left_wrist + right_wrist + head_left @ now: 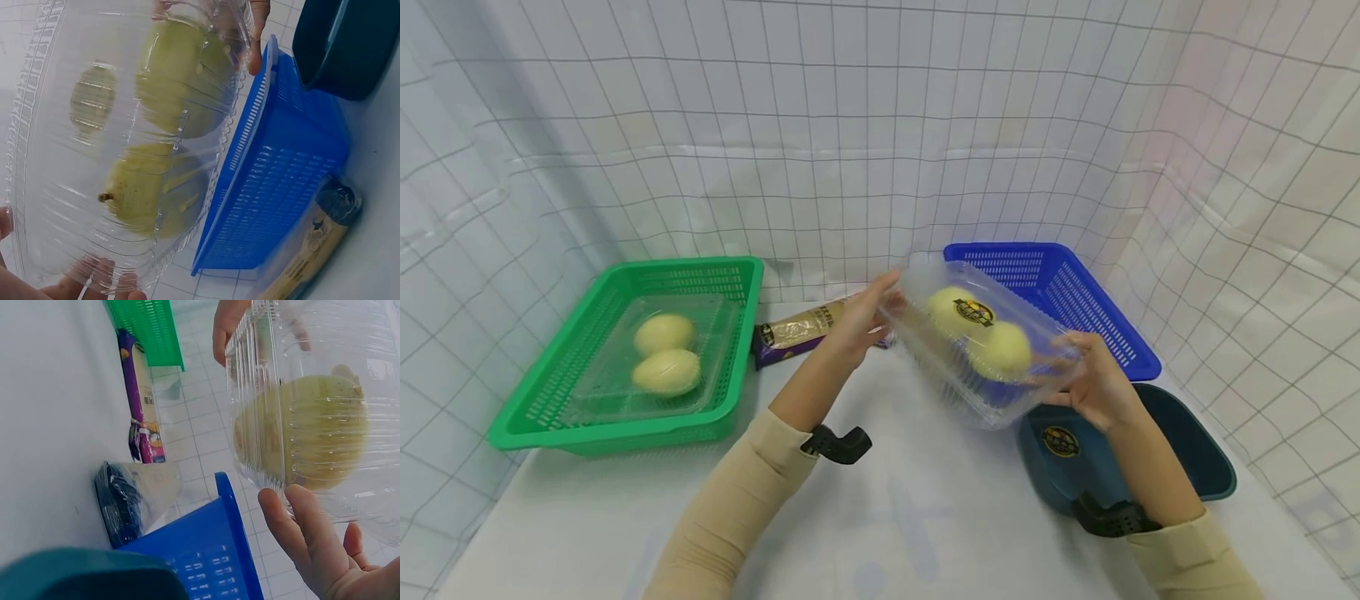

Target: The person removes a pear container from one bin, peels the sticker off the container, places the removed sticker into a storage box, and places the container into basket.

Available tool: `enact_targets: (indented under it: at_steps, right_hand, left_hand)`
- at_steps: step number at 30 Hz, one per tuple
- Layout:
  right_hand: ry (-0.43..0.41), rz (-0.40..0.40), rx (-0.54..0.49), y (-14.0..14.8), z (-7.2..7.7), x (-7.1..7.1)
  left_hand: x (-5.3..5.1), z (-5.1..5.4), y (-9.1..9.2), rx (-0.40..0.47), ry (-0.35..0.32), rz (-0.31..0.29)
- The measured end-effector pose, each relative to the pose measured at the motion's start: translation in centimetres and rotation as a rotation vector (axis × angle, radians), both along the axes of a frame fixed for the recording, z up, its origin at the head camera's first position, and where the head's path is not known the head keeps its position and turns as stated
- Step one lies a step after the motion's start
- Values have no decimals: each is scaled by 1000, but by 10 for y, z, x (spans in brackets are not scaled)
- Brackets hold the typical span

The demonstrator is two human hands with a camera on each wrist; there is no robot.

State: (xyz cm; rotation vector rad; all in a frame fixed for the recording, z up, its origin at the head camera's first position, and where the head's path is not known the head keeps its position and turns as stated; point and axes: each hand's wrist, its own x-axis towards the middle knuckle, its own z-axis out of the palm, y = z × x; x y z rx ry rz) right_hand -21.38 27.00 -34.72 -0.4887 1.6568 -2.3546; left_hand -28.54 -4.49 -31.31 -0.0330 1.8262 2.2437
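Note:
A clear plastic clamshell box [917, 350] is held up off the table, tilted, between both hands. Inside lie two pale yellow-green melons [1000, 350], and a dark oval sticker [973, 312] is on the lid. My left hand [861, 321] grips the box's left end; its fingertips show through the plastic in the left wrist view. At the opposite end, my right hand [1097, 383] holds the box, fingers [312, 531] underneath and against the side. Behind the box stands a blue basket [1105, 308]; below the right forearm is a dark teal tub [1195, 442].
On the left, a green basket [617, 433] holds another clear box [625, 400] with two pale yellow melons [666, 371]. A purple-and-gold packet [797, 333] lies behind my left hand. One clear wrapped bag [134, 494] lies by the blue basket. A gridded white curtain [820, 125] hangs behind.

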Motion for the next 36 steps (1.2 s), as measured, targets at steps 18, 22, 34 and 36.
enact_targets:
  at_steps: [18,22,34,36]
  right_hand:
    - [-195,-169,76,-53,-4,-2]
    - [-220,-191,72,-65,-8,-5]
    - [-281,-238,91,-100,-21,-13]
    - [-300,-259,70,-105,-24,-15]
  left_hand:
    - [50,-16,-45,113,-28,220]
    - [62,-19,-57,108,-9,238]
    - [94,-31,-82,170,-9,274]
    - [98,-34,-86,180,0,272]
